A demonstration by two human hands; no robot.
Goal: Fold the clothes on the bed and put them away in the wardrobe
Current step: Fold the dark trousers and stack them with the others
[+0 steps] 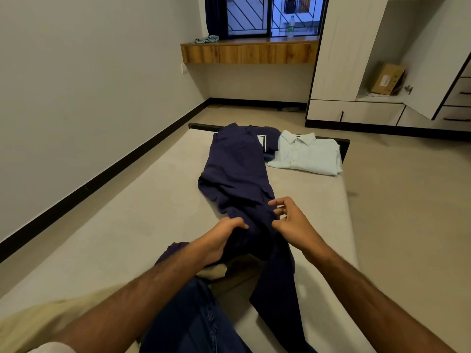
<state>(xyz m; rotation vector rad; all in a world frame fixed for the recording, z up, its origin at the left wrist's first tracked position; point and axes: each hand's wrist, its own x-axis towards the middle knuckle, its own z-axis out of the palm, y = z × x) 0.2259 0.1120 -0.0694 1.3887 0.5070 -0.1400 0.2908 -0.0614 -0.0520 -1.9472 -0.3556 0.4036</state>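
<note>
Gripping the navy garment (239, 174) at its near end, the left hand (224, 240) has its fingers curled round a bunched fold of the cloth. The right hand (290, 222) sits just right of it, thumb and fingers pinching the garment's right edge, the other fingers loosely spread above. The garment runs long down the middle of the bed (127, 225), far end near the footboard, near end trailing off the bed's near edge between the two forearms. At the far end, a folded white shirt (305, 155) lies flat on the right side of the bed, collar facing away. Between it and the navy garment sits another dark folded item (267, 142) with a white print, partly covered by the navy cloth. Far right, the wardrobe (356, 59) stands with a door open, a cardboard box (387, 79) on its shelf. A bottle (290, 26) stands on the wooden window ledge (249, 53).
</note>
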